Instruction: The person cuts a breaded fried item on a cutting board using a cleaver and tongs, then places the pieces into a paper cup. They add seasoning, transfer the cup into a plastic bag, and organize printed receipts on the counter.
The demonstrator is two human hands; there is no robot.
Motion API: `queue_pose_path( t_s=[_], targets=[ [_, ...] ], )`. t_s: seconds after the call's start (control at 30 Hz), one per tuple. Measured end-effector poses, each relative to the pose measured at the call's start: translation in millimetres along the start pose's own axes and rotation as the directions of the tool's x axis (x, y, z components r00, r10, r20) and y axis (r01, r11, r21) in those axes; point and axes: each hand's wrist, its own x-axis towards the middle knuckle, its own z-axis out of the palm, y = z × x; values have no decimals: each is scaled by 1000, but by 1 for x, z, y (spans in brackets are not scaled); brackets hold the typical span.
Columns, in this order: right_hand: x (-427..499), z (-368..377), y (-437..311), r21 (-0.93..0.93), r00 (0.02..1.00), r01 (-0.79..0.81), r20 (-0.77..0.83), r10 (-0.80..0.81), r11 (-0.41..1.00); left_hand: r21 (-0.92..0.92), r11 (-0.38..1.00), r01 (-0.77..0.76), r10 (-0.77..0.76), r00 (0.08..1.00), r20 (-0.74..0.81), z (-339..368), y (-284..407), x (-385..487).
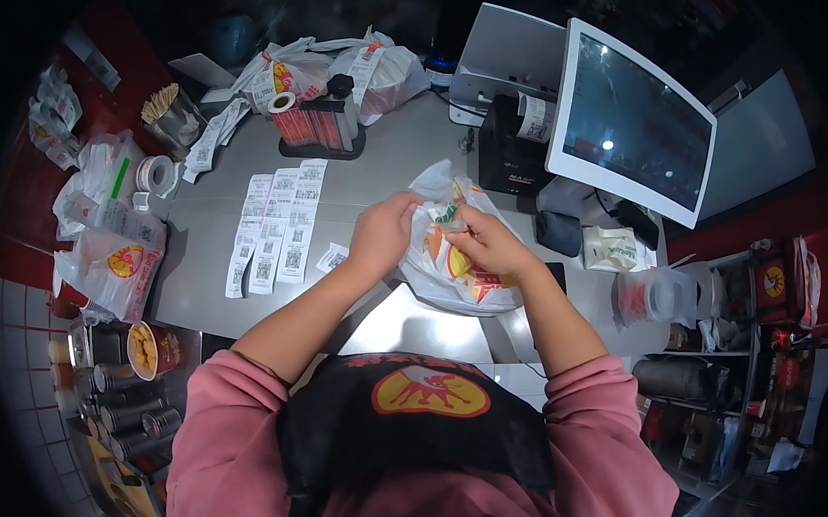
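Note:
A white plastic carrier bag (447, 288) with a red and yellow print rests near the front of the grey counter, before my body. My left hand (385, 231) pinches its upper left edge between thumb and fingers. On the other side, my right hand (492, 242) grips gathered plastic near the top. Between the two hands shows a small green and white piece (446, 213); what it is I cannot tell. The bag's contents are mostly hidden. Left of my hands lie several long printed receipts (301, 226), with a smaller slip (334, 257) close to my left wrist.
Behind the bag stand a black receipt printer (516, 148) and a white-framed screen (635, 122). Filled bags (384, 70) and a card holder (323, 126) sit at the back. At left are a skewer container (174, 120), tape roll (156, 174) and food tub (153, 351). Clear plastic containers (655, 295) stand right.

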Motion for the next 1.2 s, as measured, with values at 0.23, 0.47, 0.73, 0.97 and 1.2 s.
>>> queue_pose_path(
  t_s=[0.23, 0.47, 0.73, 0.97, 1.2],
  targets=[
    [-11, -10, 2, -206, 994, 60, -80, -78, 977, -761, 587, 278, -161, 961, 227, -27, 30, 24],
    [-27, -36, -4, -419, 941, -35, -320, -112, 907, -769, 590, 246, 147, 904, 401, -42, 69, 60],
    [-24, -33, 11, -282, 908, -62, -414, -63, 957, -630, 762, 152, 174, 888, 425, -28, 77, 92],
    [-40, -31, 15, -127, 808, -10, -586, -66, 992, -421, 848, 321, -219, 937, 274, 6, 84, 186],
    [-41, -32, 13, -128, 689, -5, -719, -89, 992, -139, 974, 176, -136, 956, 260, 115, 84, 243]
  ],
)
